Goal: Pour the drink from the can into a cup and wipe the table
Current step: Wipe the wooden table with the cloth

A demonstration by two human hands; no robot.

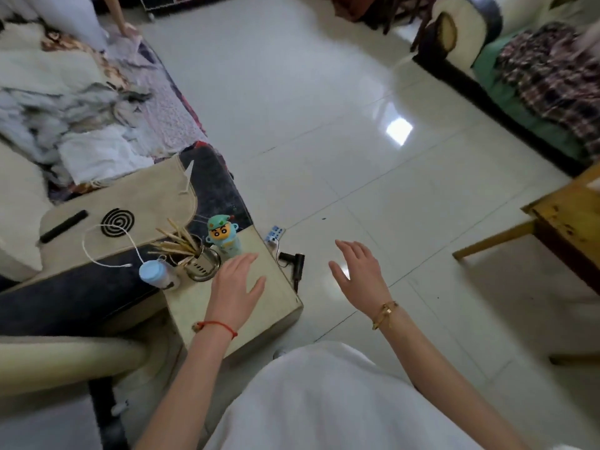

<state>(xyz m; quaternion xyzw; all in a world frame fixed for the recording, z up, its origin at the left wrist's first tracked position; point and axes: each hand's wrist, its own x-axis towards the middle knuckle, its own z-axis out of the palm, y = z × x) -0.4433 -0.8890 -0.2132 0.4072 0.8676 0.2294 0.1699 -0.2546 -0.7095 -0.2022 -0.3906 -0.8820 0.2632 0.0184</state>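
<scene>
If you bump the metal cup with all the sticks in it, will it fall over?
Probably it would tip fairly easily: the metal chopstick holder carries long chopsticks fanning out and leaning to one side, so it looks top-heavy. The sticks sit loose and would likely scatter. Its shiny metal may feel slippery.

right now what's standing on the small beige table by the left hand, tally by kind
Metal holder of sticks: 1
Cartoon-figure bottle: 1
Blue-lidded cup: 1
Total: 3
No can is visible on the small beige table; the left hand is open above it.
</scene>
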